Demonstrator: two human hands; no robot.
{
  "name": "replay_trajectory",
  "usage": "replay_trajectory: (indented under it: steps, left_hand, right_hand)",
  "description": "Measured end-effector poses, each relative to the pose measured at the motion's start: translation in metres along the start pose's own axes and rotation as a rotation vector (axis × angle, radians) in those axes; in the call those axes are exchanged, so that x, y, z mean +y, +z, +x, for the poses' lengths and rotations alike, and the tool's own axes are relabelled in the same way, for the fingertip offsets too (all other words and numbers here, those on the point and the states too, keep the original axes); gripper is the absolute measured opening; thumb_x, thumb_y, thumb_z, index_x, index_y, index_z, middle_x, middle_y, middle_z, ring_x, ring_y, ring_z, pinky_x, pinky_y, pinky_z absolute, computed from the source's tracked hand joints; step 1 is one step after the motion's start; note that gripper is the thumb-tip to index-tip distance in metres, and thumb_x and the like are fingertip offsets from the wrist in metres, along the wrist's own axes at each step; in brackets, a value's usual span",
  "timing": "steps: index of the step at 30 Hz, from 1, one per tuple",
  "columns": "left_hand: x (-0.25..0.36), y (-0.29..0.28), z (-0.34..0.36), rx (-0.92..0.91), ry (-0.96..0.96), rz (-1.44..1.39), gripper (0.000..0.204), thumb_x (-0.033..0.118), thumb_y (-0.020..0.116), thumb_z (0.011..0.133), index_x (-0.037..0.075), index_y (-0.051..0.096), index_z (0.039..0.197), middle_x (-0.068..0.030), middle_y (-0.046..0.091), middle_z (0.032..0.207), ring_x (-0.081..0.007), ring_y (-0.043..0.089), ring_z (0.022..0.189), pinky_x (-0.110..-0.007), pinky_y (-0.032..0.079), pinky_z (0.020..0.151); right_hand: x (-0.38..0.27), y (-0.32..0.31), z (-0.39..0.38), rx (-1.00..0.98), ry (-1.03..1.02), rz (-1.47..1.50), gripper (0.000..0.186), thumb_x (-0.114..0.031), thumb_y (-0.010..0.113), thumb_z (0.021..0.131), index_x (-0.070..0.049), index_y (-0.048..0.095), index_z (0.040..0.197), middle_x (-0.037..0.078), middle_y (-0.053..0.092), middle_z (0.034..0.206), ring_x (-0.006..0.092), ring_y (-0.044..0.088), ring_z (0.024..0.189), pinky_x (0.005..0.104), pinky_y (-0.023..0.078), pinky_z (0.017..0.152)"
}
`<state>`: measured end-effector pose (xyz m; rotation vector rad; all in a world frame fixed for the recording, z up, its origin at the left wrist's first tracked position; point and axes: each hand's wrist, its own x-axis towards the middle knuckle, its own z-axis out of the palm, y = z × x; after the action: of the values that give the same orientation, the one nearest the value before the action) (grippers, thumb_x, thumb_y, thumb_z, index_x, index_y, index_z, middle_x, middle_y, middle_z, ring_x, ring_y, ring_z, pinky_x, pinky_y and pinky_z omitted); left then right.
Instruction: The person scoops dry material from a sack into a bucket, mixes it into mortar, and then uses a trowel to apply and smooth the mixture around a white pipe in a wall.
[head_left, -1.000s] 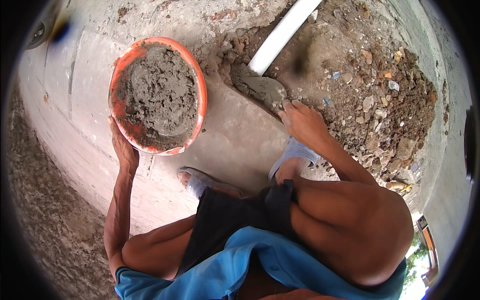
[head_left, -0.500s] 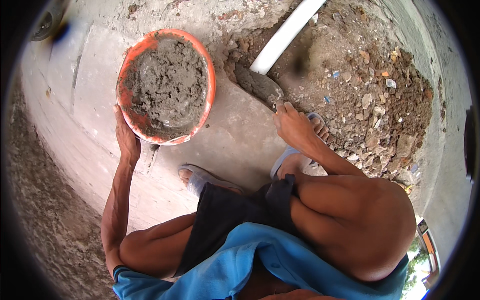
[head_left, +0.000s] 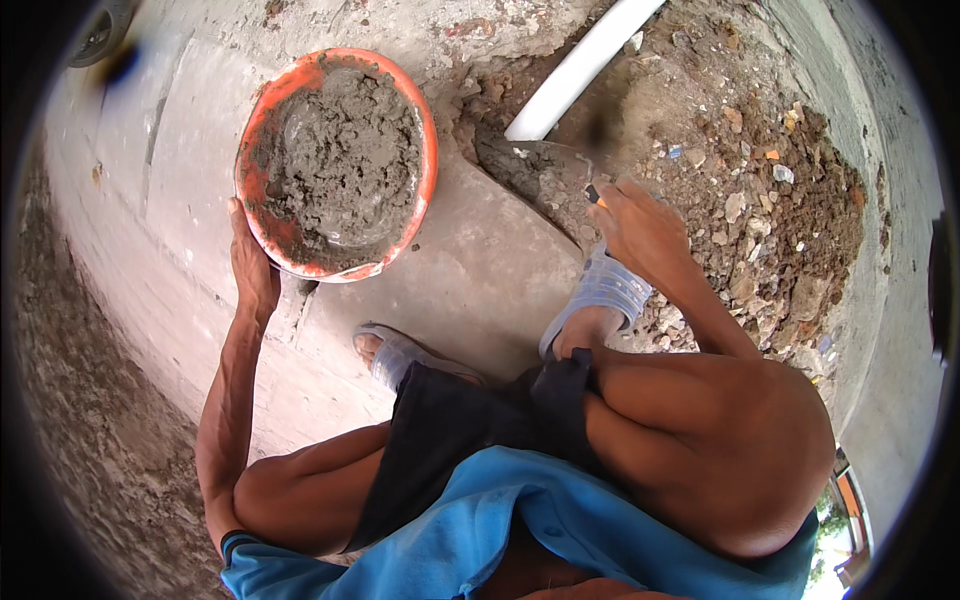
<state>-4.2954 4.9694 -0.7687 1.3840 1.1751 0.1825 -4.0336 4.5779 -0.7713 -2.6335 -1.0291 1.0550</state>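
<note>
My left hand (head_left: 250,250) grips the left side of an orange basin (head_left: 427,170) holding grey, lumpy wet mortar (head_left: 345,155). In my right hand (head_left: 640,230) is the handle (head_left: 598,197) of a trowel; its blade (head_left: 550,155) lies by the end of a white pipe (head_left: 570,75), over a dug channel with grey mortar or soil along the edge of a concrete slab (head_left: 470,270). How much of the blade is buried I cannot make out.
My sandalled feet (head_left: 385,350) are below the basin and channel. Rubble and loose soil (head_left: 780,230) lie at the right beside a grey wall (head_left: 890,300). A dark round object (head_left: 92,40) is at the upper left edge; rough ground (head_left: 75,380) borders the slab at left.
The basin has shifted up and rightward in the view. My right hand has moved right and slightly up with the trowel, whose handle now shows.
</note>
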Motion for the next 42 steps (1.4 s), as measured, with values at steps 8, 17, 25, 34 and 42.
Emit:
replay_trajectory:
  steps: [8,17,25,34,42]
  left_hand:
    - [-0.003,0.006,0.006,-0.003,-0.042,-0.073,0.09,0.071,0.038,0.102,-0.002,0.036,0.154,-0.019,0.049,0.148,-0.0285,0.055,0.128,-0.042,0.045,0.11]
    - [-0.001,0.001,0.004,-0.001,-0.059,-0.076,0.092,0.071,0.038,0.101,-0.002,0.033,0.156,-0.0199,0.046,0.151,-0.0295,0.052,0.132,-0.043,0.044,0.111]
    - [0.0,-0.005,0.003,-0.008,-0.146,-0.033,0.091,0.071,0.039,0.101,-0.003,0.036,0.154,-0.0188,0.049,0.148,-0.0279,0.054,0.129,-0.041,0.045,0.109]
    - [-0.001,-0.002,0.003,-0.037,-0.083,-0.016,0.092,0.074,0.032,0.101,0.001,0.029,0.158,-0.0192,0.043,0.154,-0.0294,0.048,0.137,-0.042,0.04,0.115]
    - [-0.007,-0.005,0.011,-0.085,-0.115,-0.041,0.092,0.074,0.033,0.101,0.002,0.028,0.159,-0.0178,0.042,0.154,-0.0281,0.048,0.136,-0.043,0.04,0.114]
  right_hand:
    - [0.007,0.021,0.027,0.183,-0.247,-0.365,0.043,-0.016,0.057,0.094,-0.007,0.058,0.136,0.011,0.062,0.122,0.0325,0.063,0.111,0.0491,0.053,0.092]
    - [-0.019,-0.063,0.036,-0.057,-0.095,-0.29,0.033,-0.011,0.051,0.096,-0.004,0.064,0.126,0.012,0.065,0.118,0.0342,0.065,0.112,0.049,0.055,0.089]
    - [-0.043,-0.045,0.053,-0.115,0.014,-0.188,0.031,-0.011,0.051,0.095,-0.004,0.067,0.121,0.013,0.066,0.112,0.0344,0.067,0.106,0.0486,0.055,0.088]
    - [0.003,-0.058,0.01,-0.025,-0.189,-0.283,0.023,-0.009,0.053,0.09,-0.003,0.071,0.103,0.015,0.068,0.104,0.0364,0.07,0.098,0.0501,0.056,0.084]
    - [-0.01,-0.054,0.036,-0.114,-0.107,-0.384,0.019,-0.008,0.056,0.088,-0.001,0.073,0.094,0.017,0.071,0.108,0.0369,0.072,0.096,0.0495,0.058,0.081]
